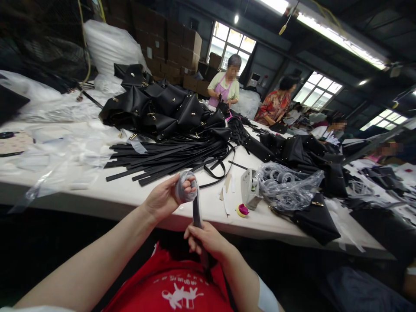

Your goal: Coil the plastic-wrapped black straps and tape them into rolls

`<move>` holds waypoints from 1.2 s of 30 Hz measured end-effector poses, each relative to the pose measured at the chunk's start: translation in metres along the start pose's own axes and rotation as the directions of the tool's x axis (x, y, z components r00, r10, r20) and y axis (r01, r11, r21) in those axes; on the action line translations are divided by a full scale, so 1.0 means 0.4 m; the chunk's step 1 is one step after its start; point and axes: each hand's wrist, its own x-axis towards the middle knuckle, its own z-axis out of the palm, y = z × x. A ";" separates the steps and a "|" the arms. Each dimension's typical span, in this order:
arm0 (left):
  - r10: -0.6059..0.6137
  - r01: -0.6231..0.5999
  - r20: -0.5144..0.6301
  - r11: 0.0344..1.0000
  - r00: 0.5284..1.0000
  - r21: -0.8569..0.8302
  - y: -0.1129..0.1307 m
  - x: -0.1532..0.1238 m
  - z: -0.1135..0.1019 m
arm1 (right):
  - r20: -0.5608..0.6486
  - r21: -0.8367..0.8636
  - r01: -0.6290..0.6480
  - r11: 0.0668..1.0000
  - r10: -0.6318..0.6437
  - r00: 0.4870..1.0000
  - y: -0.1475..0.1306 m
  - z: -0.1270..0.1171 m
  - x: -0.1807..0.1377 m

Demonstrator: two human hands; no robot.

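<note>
My left hand [165, 197] is raised over the table's front edge, its fingers curled inside a coil of translucent grey plastic film [186, 186]. A flat black strap [196, 212], pale film along its upper part, runs down from beside that coil. Lower down, in front of the red apron [182, 286], my right hand [209, 238] closes around the strap. The strap's lower end hangs against the apron. Just beyond my hands, many loose black straps [162, 158] lie in a bundle on the white table [107, 195].
Black bags [156, 108] are heaped behind the straps. Right of my hands stand a tape dispenser [249, 188], a small yellow roll [242, 210] and a plastic bag of rings [289, 182]. Plastic film [65, 151] covers the left side. Co-workers [225, 82] stand across the table.
</note>
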 end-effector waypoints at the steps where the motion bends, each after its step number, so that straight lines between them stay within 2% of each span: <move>1: 0.075 -0.074 -0.016 0.994 0.997 0.081 -0.021 0.006 0.005 | 0.049 0.128 -0.021 0.992 0.015 0.999 0.000 0.016 0.005; 2: 0.160 -0.150 -0.032 0.965 0.987 0.217 -0.043 0.011 0.005 | 0.085 0.235 -0.038 0.971 0.019 0.996 -0.005 0.030 0.007; 3: 0.257 -0.221 -0.037 0.888 0.966 0.404 -0.065 0.014 0.001 | 0.118 0.320 -0.052 0.946 0.015 0.993 -0.013 0.041 0.007; 4: 0.347 -0.270 -0.010 0.746 0.938 0.609 -0.086 0.015 -0.007 | 0.147 0.386 -0.059 0.921 0.002 0.989 -0.024 0.047 0.004; 6: 0.430 -0.298 0.147 0.309 0.891 0.903 -0.119 0.010 -0.031 | 0.202 0.479 -0.065 0.875 -0.037 0.979 -0.050 0.045 -0.006; 7: 0.404 -0.297 0.238 0.087 0.883 0.951 -0.130 0.004 -0.046 | 0.225 0.517 -0.070 0.853 -0.056 0.973 -0.062 0.038 -0.013; 8: 0.356 -0.303 0.314 -0.089 0.880 0.949 -0.138 -0.003 -0.061 | 0.245 0.552 -0.082 0.830 -0.068 0.967 -0.073 0.029 -0.020; 9: 0.313 -0.319 0.374 -0.215 0.873 0.923 -0.143 -0.011 -0.075 | 0.268 0.583 -0.105 0.805 -0.068 0.961 -0.083 0.020 -0.027; 11: 0.263 -0.359 0.458 -0.349 0.849 0.866 -0.149 -0.025 -0.100 | 0.313 0.632 -0.165 0.757 -0.055 0.948 -0.098 0.004 -0.042; 13: 0.248 -0.378 0.496 -0.401 0.832 0.834 -0.150 -0.034 -0.117 | 0.332 0.662 -0.200 0.722 -0.043 0.942 -0.111 -0.005 -0.057; 15: 0.248 -0.346 0.485 -0.446 0.839 0.826 -0.148 -0.038 -0.123 | 0.271 0.674 -0.146 0.724 -0.058 0.961 -0.128 -0.010 -0.074; 17: 0.246 -0.264 0.392 -0.428 0.886 0.864 -0.144 -0.037 -0.119 | 0.098 0.627 0.036 0.778 -0.124 0.987 -0.150 -0.015 -0.094; 18: 0.230 -0.213 0.314 -0.378 0.921 0.901 -0.142 -0.036 -0.115 | -0.039 0.550 0.180 0.815 -0.190 0.981 -0.162 -0.020 -0.104; 19: 0.195 -0.158 0.221 -0.295 0.956 0.942 -0.140 -0.036 -0.110 | -0.193 0.406 0.342 0.847 -0.287 0.938 -0.174 -0.026 -0.113; 20: 0.134 -0.099 0.126 -0.190 0.983 0.977 -0.139 -0.036 -0.105 | -0.326 0.182 0.477 0.860 -0.405 0.854 -0.185 -0.034 -0.120; 21: 0.052 -0.032 0.036 -0.072 0.998 0.997 -0.138 -0.037 -0.101 | -0.407 -0.098 0.548 0.831 -0.536 0.740 -0.195 -0.044 -0.125; 22: -0.039 0.040 -0.038 0.050 0.999 0.998 -0.138 -0.040 -0.097 | -0.415 -0.382 0.535 0.753 -0.657 0.629 -0.201 -0.053 -0.126; 23: -0.133 0.109 -0.087 0.167 0.987 0.980 -0.138 -0.043 -0.095 | -0.360 -0.615 0.456 0.644 -0.743 0.564 -0.204 -0.063 -0.124; 24: -0.222 0.171 -0.109 0.279 0.969 0.945 -0.138 -0.048 -0.093 | -0.278 -0.768 0.356 0.533 -0.777 0.564 -0.201 -0.070 -0.118; 25: -0.293 0.223 -0.111 0.386 0.950 0.895 -0.138 -0.052 -0.093 | -0.198 -0.847 0.279 0.453 -0.755 0.625 -0.193 -0.075 -0.108; 26: -0.341 0.268 -0.101 0.488 0.934 0.831 -0.138 -0.057 -0.094 | -0.137 -0.872 0.243 0.424 -0.689 0.711 -0.178 -0.076 -0.097; 27: -0.374 0.309 -0.090 0.581 0.923 0.752 -0.137 -0.061 -0.096 | -0.092 -0.864 0.232 0.448 -0.593 0.800 -0.158 -0.072 -0.083; 28: -0.396 0.350 -0.087 0.660 0.914 0.664 -0.137 -0.064 -0.100 | -0.069 -0.828 0.222 0.515 -0.485 0.872 -0.133 -0.063 -0.070; 29: -0.415 0.390 -0.094 0.720 0.905 0.573 -0.137 -0.067 -0.105 | -0.065 -0.768 0.203 0.607 -0.389 0.919 -0.106 -0.051 -0.057; 30: -0.430 0.424 -0.105 0.763 0.896 0.488 -0.139 -0.068 -0.110 | -0.076 -0.689 0.178 0.702 -0.315 0.946 -0.079 -0.036 -0.046; 32: -0.455 0.461 -0.108 0.809 0.884 0.366 -0.146 -0.069 -0.123 | -0.125 -0.528 0.137 0.838 -0.236 0.964 -0.033 -0.010 -0.030; 34: -0.430 0.442 -0.115 0.824 0.895 0.354 -0.158 -0.067 -0.137 | -0.158 -0.455 0.122 0.882 -0.215 0.964 -0.007 0.000 -0.022; 36: -0.332 0.371 -0.166 0.807 0.929 0.460 -0.171 -0.062 -0.151 | -0.169 -0.502 0.113 0.857 -0.226 0.959 0.002 -0.009 -0.020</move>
